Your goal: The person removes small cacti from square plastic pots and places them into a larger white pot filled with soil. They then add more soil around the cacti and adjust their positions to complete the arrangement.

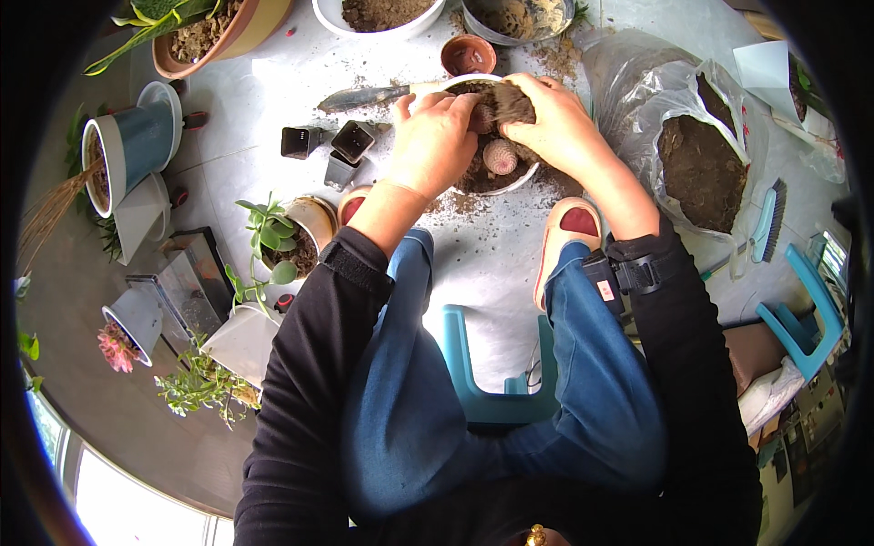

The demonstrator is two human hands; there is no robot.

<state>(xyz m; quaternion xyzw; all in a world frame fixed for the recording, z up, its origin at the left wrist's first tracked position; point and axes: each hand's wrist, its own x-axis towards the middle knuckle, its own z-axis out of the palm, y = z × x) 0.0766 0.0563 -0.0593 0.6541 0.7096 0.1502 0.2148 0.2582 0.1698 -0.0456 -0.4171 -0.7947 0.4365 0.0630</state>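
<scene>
A white round pot [526, 181] of dark soil stands on the floor between my feet. In it sits a small round cactus [500, 157] with a pinkish top. My right hand [561, 124] grips a crumbly clump of soil [515, 102] over the pot's right side; the clump looks blurred. My left hand [437, 142] reaches over the left rim, its fingertips beside a second rounded, brownish plant [482, 117]. Whether those fingers grip that plant is hidden. Behind my left hand lies a trowel [362, 98] with a soil-covered blade.
Several small black pots [353, 140] stand left of my hands. Beyond is a terracotta pot [468, 56] near a soiled basin [519, 20]. An open plastic bag of soil [703, 174] and a blue brush [766, 222] lie right. A potted succulent [270, 228] stands by my left forearm.
</scene>
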